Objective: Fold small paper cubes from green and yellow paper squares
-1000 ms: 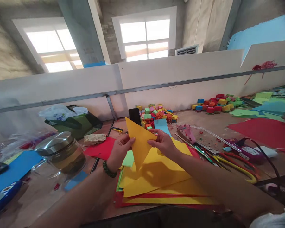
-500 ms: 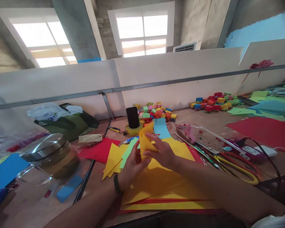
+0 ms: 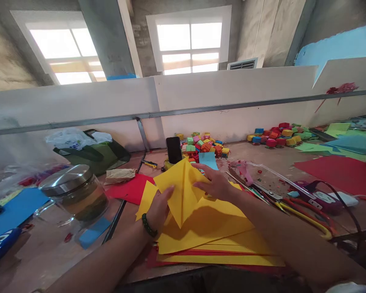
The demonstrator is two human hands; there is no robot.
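Observation:
A creased yellow sheet of paper is held up between my two hands, partly opened out with a fold down its middle. My left hand is closed on its left edge, thumb on the front face. On the right side, my right hand grips the sheet, with the index finger stretched along its top. Beneath lies a stack of yellow and red paper. Smaller yellow pieces stick out to the left, by a red sheet.
A glass mug with a metal lid stands left. A phone stands upright behind the paper. Colourful paper cubes are piled farther back. Scissors, a pink glue gun and a red sheet lie right.
The yellow sheet went from folded and curled to spread out, with its creased face showing. My hands moved apart, the left one leftward. The view shifted slightly.

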